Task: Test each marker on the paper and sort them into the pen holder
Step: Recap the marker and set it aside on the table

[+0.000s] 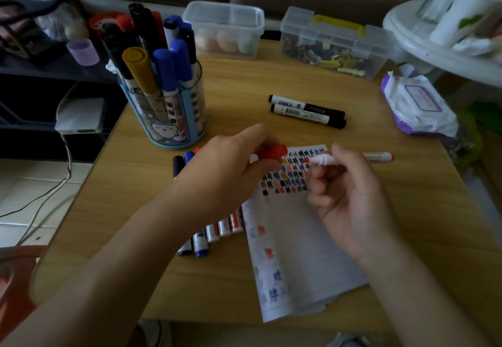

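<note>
My right hand grips an uncapped red marker, its tip pointing left above the paper. My left hand pinches the red cap just left of that tip, a small gap between them. The paper carries many coloured test marks near its top. A row of several markers lies under my left forearm. Two black markers lie side by side farther back. The blue pen holder at the back left stands full of several markers.
Two clear plastic boxes stand along the table's far edge. A pack of wet wipes lies at the right. A white round stand overhangs the right corner. Cables and a white device sit left of the table.
</note>
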